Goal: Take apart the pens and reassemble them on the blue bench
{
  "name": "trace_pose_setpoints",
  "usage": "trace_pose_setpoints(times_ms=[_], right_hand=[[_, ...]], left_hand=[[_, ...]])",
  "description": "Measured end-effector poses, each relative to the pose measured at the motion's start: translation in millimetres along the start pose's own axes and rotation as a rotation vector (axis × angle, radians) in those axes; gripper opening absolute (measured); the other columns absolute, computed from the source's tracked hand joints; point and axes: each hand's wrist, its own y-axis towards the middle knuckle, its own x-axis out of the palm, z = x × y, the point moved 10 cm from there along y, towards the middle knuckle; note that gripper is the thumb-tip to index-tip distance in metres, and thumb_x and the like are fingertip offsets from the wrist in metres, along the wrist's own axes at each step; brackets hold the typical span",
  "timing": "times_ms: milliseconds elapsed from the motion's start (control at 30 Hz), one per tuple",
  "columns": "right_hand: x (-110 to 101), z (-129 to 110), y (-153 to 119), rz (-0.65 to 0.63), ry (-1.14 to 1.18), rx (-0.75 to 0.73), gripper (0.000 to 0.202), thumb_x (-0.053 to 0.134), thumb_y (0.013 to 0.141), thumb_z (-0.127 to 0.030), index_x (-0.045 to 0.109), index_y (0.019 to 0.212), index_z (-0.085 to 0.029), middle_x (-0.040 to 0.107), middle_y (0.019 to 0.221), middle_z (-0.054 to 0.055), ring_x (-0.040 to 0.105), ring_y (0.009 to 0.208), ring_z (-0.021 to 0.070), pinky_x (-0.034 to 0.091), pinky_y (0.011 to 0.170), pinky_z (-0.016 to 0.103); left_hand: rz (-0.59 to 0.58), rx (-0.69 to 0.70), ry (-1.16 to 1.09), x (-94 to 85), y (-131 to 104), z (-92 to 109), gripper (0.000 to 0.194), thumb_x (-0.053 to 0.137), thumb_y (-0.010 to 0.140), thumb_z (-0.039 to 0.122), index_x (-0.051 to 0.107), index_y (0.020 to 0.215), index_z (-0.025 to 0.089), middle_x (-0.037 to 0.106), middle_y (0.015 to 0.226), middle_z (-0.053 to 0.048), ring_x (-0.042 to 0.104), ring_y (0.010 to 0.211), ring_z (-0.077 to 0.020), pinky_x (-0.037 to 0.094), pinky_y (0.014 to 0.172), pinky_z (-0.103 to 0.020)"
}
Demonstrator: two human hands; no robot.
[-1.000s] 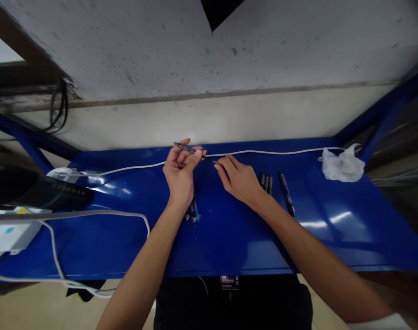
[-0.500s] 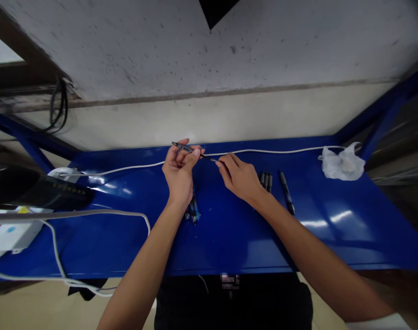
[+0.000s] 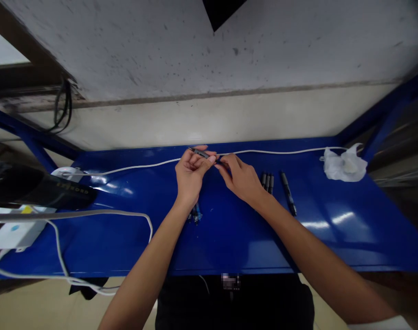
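Note:
My left hand [image 3: 191, 174] holds a dark grey pen [image 3: 199, 152] between thumb and fingers, its tip pointing up and left. Close beside it, my right hand [image 3: 241, 178] pinches the pen's other end; the fingers hide what exactly they grip there. Under my left wrist lie several pens with blue and clear ends [image 3: 196, 214], partly covered. Several dark pens [image 3: 267, 182] rest side by side, partly behind my right forearm. A single dark pen [image 3: 288, 193] lies to the right of them.
A white cable [image 3: 284, 151] runs along the back of the blue table [image 3: 222, 247]. At the right back sits a crumpled white plastic bag [image 3: 344, 164]. On the left are a black cylinder [image 3: 71, 192], a white box [image 3: 18, 231] and looping cables.
My left hand has moved right with the pen, towards my right hand. The thin dark part that showed between the hands is now mostly hidden. The view has shifted slightly.

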Motion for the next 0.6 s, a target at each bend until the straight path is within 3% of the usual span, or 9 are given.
trace_pose_setpoints(times_ms=[167,600], right_hand=[[2,9,-3,0.037,0.075,0.026,0.012,0.047,0.113,-0.036,0.049,0.114,-0.024,0.073,0.104,0.011,0.073,0.085,0.0245,0.053,0.067,0.033],[-1,8,-2,0.043,0.134,0.023,0.008,0.049,0.112,-0.033,0.048,0.109,-0.025,0.071,0.105,0.009,0.069,0.083,0.0218,0.051,0.068,0.033]], left_hand=[[-0.081,-0.013,0.067,13.6,-6,-6,0.031,0.094,0.083,0.026,0.078,0.109,0.022,0.084,0.103,-0.007,0.081,0.098,-0.0218,0.063,0.097,-0.039],[-0.096,-0.084,0.045,13.0,-7,-9,0.028,0.095,0.082,0.028,0.079,0.105,0.022,0.086,0.104,-0.008,0.082,0.1,-0.024,0.063,0.102,-0.043]])
